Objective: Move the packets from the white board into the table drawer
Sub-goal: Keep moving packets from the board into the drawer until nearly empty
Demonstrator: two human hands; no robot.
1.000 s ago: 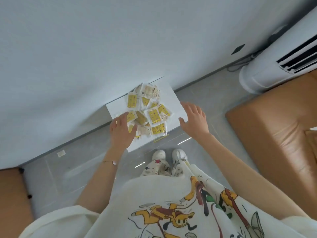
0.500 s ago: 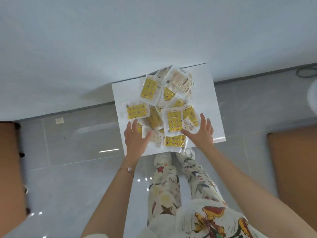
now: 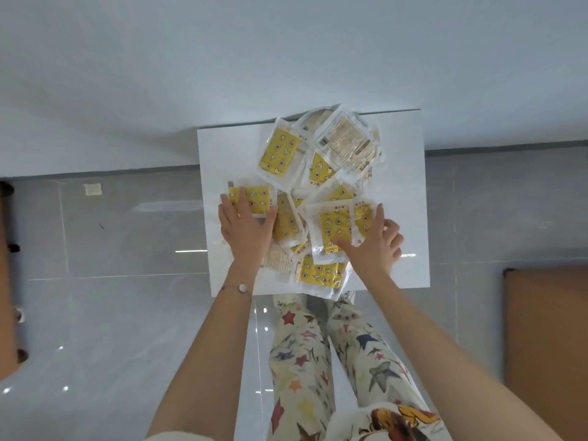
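A heap of yellow-printed packets (image 3: 318, 173) is piled on the white board (image 3: 404, 186), which is laid on the grey tiled floor (image 3: 127, 249) with its 12 o'clock edge against the wall (image 3: 191, 74). The left hand (image 3: 246, 227) is laid flat, fingers straight, on one packet (image 3: 254, 195) at the heap's 9 o'clock side; nothing is gripped. The right hand (image 3: 372, 246) is spread open at the heap's 4 o'clock side, with its thumb rested on another packet (image 3: 334, 224) and its outer fingers loosely bent. A bracelet (image 3: 243, 287) is worn on the left wrist. Star-patterned trousers (image 3: 302, 361) are seen at the board's 6 o'clock edge.
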